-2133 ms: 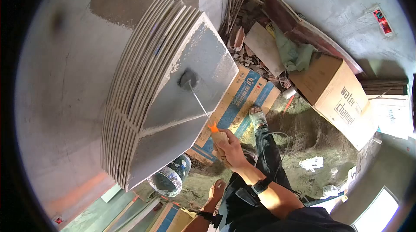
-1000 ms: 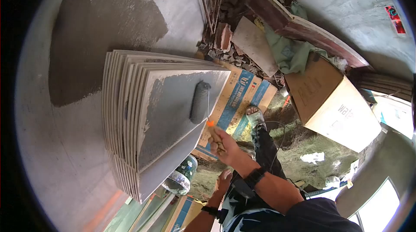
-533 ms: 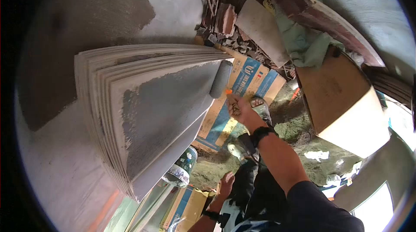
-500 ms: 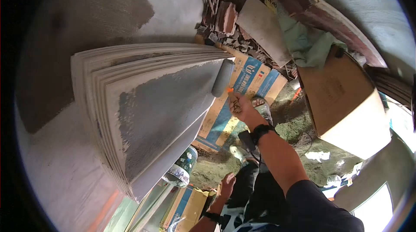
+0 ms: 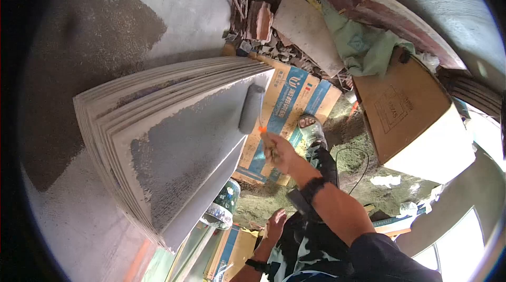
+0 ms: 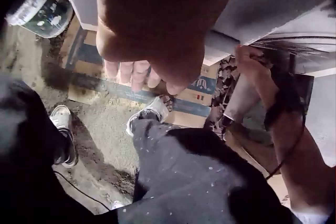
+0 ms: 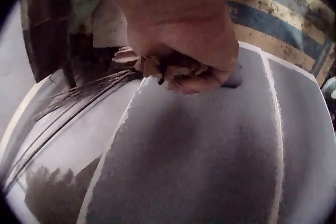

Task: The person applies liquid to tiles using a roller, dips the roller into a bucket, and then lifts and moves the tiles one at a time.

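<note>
My right hand (image 5: pixel 280 154) grips the handle of a paint roller, its fingers curled round it. The grey roller sleeve (image 5: pixel 251 110) lies against the face of the front slab (image 5: pixel 184 134), near its right edge. That slab leads a stack of large tiles leaning on the wall; grey coating covers its face, with pale borders left and top. In the right wrist view the fist (image 7: pixel 184 66) hides most of the roller. My left hand (image 5: pixel 275 225) hangs beside the leg, holding nothing; its loose fingers (image 6: pixel 126 71) show in the left wrist view.
Flattened blue-striped cardboard (image 5: pixel 290 97) lies under the stack's right side. A paint-spattered bucket (image 5: pixel 224 205) stands below the stack. Broken rubble (image 5: pixel 274 50) and thin rods fill the corner. A big cardboard box (image 5: pixel 392 113) is at right, and a cable (image 5: pixel 363 158) loops over the floor.
The roller has travelled over the front slab to its right edge, then slightly back left and down. The right hand has moved with it. The left hand stays low; the head view has shifted.
</note>
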### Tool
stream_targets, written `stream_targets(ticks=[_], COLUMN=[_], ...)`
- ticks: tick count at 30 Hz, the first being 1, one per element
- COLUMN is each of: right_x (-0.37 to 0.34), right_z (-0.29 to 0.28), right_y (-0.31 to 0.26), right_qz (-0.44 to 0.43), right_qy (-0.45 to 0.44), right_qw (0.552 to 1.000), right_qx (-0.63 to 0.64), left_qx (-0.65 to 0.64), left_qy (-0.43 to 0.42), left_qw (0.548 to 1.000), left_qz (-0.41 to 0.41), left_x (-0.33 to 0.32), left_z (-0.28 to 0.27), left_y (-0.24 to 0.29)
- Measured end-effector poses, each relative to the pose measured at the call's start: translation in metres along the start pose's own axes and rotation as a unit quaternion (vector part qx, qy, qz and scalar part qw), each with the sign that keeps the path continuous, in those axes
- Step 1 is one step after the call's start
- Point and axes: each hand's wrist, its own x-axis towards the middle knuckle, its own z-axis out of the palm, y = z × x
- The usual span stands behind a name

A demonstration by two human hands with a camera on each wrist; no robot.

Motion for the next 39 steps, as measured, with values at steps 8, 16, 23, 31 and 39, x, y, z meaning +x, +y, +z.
stream_targets(ticks=[8, 16, 23, 31, 39], right_x=[-0.023, 0.135, 0.166, 0.066, 0.166], right_z=[-0.004, -0.089, -0.103, -0.063, -0.105], right_y=[0.001, -0.058, -0.073, -0.064, -0.096], right_qz=[0.012, -0.017, 0.008, -0.030, -0.018], right_qy=[0.006, -0.051, -0.009, -0.040, -0.012], right_qw=[1.000, 0.995, 0.992, 0.998, 0.994], right_qx=[0.004, 0.088, 0.125, 0.047, 0.108], left_qx=[0.014, -0.052, -0.030, -0.040, -0.053], left_qy=[-0.014, 0.028, 0.017, 0.003, 0.017], left_qw=[1.000, 0.998, 0.999, 0.999, 0.997], left_qz=[-0.002, -0.030, -0.018, -0.022, -0.044], left_x=[0.002, 0.004, 0.002, -0.003, 0.005], left_z=[0.011, 0.005, 0.003, 0.012, 0.014], left_y=[0.020, -0.059, -0.053, 0.017, -0.001])
